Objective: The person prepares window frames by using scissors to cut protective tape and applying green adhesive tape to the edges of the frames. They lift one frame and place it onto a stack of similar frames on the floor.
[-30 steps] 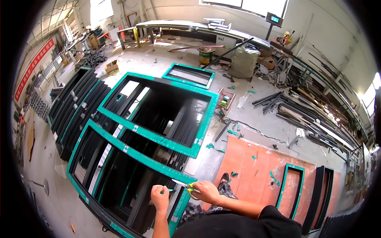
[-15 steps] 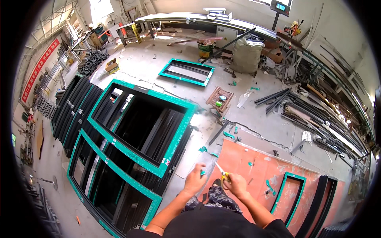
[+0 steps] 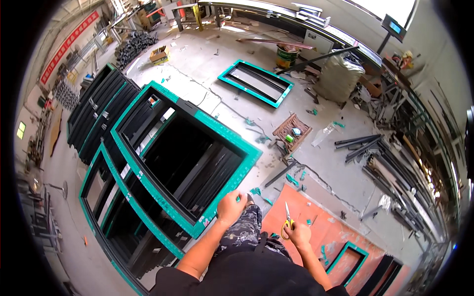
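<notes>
Lay flat on the concrete floor (image 3: 207, 64): a large window frame (image 3: 185, 158) of dark metal, its faces wrapped in teal protective film, stacked over a second such frame (image 3: 123, 217) that jutted out toward the lower left. Near corner of the top frame met by the left hand (image 3: 231, 207), fingers curled down over the edge and pressed on the film there; whether pinching a loose strip of film could not be told. Probably stiff and heavy as a whole, awkward for one person, best gripped along a rail near a corner; the film itself likely thin, light and easy to tear, best taken at a lifted edge.

Held in the right hand (image 3: 297, 233), well apart from the frame and over an orange sheet (image 3: 316, 232) on the floor: scissors (image 3: 288, 217) with yellow handles, fingers closed through the loops, blades pointing up and away. Between the two hands, a knee in patterned dark trousers.

Scattered near the frame's corner: small scraps of teal film (image 3: 292, 179). Farther off on the floor, a smaller teal-edged frame (image 3: 256, 83), a brown wooden pallet piece (image 3: 292, 130), and loose dark metal bars (image 3: 358, 143). Along the floor's left edge, a row of dark frames (image 3: 96, 113) stacked on edge. Long benches and clutter beyond.
</notes>
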The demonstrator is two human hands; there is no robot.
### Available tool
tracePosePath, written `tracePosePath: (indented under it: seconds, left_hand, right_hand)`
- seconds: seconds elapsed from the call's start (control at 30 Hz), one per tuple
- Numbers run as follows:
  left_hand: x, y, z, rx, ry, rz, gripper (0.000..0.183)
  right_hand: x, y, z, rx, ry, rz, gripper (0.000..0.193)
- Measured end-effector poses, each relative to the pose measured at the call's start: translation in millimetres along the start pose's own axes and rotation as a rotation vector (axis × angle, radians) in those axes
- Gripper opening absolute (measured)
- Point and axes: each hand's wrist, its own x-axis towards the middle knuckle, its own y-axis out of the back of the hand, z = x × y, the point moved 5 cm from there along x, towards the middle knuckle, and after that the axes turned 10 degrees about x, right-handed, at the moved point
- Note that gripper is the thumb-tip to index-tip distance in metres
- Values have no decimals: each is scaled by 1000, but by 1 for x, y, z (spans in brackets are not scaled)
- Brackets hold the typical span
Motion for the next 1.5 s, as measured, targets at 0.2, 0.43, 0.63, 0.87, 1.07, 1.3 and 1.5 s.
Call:
tracePosePath:
  seconds: [0.2, 0.43, 0.63, 0.87, 1.07, 1.3, 1.5]
  left_hand:
    - [110, -14, -17, 4, 51, 84, 21]
    - [177, -22, -11, 90, 65, 142, 20]
    - [181, -12, -29, 80, 179, 128, 24]
    - [173, -41, -26, 136, 372, 13, 38]
    - [158, -46, -23, 15, 599, 120, 35]
    - [155, -50, -23, 59, 760, 138, 35]
    - [158, -48, -14, 119, 755, 245, 33]
  right_hand:
    - [70, 11, 8, -134, -72, -85, 38]
    - [154, 25, 6, -264, -149, -140, 46]
    - [240, 1, 22, -177, -90, -271, 53]
    - [367, -5, 52, -244, -296, -475, 51]
    - [482, -23, 89, 6, -318, -288, 63]
    - [536, -16, 14, -41, 223, -276, 33]
    - [468, -51, -20, 9, 400, -566, 23]
